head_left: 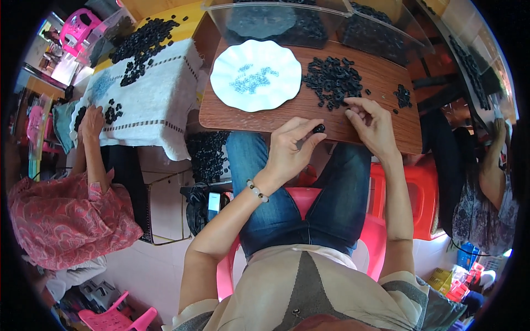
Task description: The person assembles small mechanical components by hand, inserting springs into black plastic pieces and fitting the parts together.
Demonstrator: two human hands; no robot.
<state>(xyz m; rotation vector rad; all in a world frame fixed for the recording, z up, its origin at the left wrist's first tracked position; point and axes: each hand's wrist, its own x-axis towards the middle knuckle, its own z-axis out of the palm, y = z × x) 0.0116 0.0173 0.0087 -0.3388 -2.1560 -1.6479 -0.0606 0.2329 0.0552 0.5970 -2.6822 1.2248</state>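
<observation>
Between the thumb and forefinger of my left hand [291, 148] is a small round black part [318, 128], held over the near edge of the wooden tabletop [237, 118]. My right hand [373, 126] is closed, its fingertips together beside the pile of black parts [330, 77]; whatever they hold, if anything, is too small to make out. Left of that pile lies a white scalloped plate [223, 74] with many tiny clear pieces [253, 80] on it. A smaller cluster of black parts [403, 96] sits at the right end of the tabletop.
Clear plastic bins [276, 25] of black parts stand along the tabletop's far edge. At left, a person [72, 215] handles black parts on a white cloth [160, 99]. Another person [486, 182] sits at right, past a red stool [408, 198]. More black parts [207, 154] lie below, beside my knee.
</observation>
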